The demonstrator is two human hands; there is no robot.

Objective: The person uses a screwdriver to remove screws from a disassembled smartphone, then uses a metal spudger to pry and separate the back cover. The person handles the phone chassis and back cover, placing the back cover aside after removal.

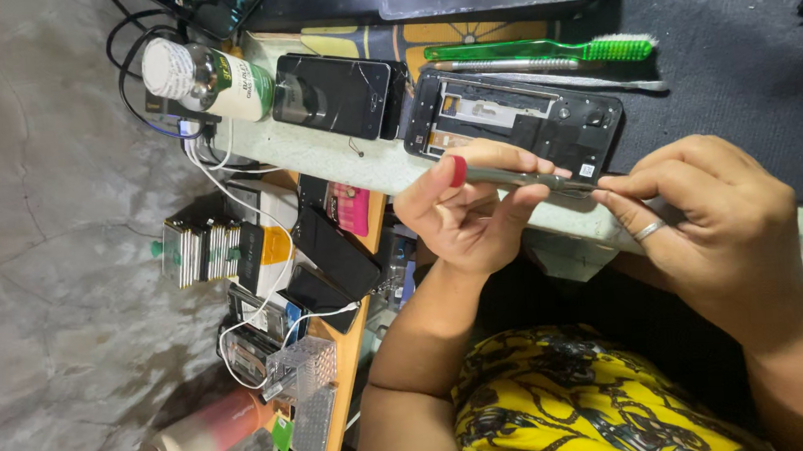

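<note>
left hand + right hand both pinching thin metal tool | over worktop edge | open phone frame just behind (toothbrush beyond)

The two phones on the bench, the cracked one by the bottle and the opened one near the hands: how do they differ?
The cracked phone is closed, its glossy dark face whole but fractured; the opened phone frame shows bare inner parts and cut-outs. The cracked phone lies apart from both hands; the frame sits just beyond the left hand and right hand, which hold a slim tool. Both are black and lie flat.
</note>
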